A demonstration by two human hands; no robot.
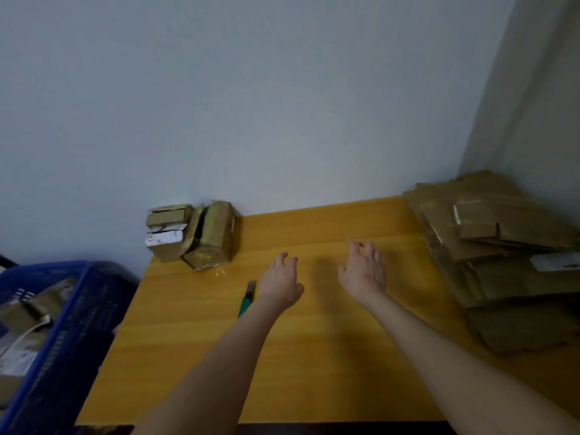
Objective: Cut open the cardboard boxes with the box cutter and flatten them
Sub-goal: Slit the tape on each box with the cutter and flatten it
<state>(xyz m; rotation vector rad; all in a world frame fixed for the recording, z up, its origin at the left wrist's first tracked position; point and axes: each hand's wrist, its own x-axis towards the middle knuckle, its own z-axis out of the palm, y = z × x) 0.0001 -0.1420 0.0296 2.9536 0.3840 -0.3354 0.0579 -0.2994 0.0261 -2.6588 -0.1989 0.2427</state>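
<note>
A few small taped cardboard boxes (pixel 191 233) stand bunched at the table's far left corner against the wall. A green-handled box cutter (pixel 247 299) lies on the yellow wooden table (pixel 314 356), partly hidden behind my left wrist. My left hand (pixel 281 282) hovers just right of the cutter, fingers relaxed and holding nothing. My right hand (pixel 364 268) is held over the middle of the table with fingers spread, also holding nothing. A pile of flattened cardboard (pixel 489 252) lies at the right side of the table.
A blue plastic crate (pixel 62 328) stands left of the table and holds more taped boxes. A pale wall runs behind the table, and a second wall closes the right corner behind the flattened pile.
</note>
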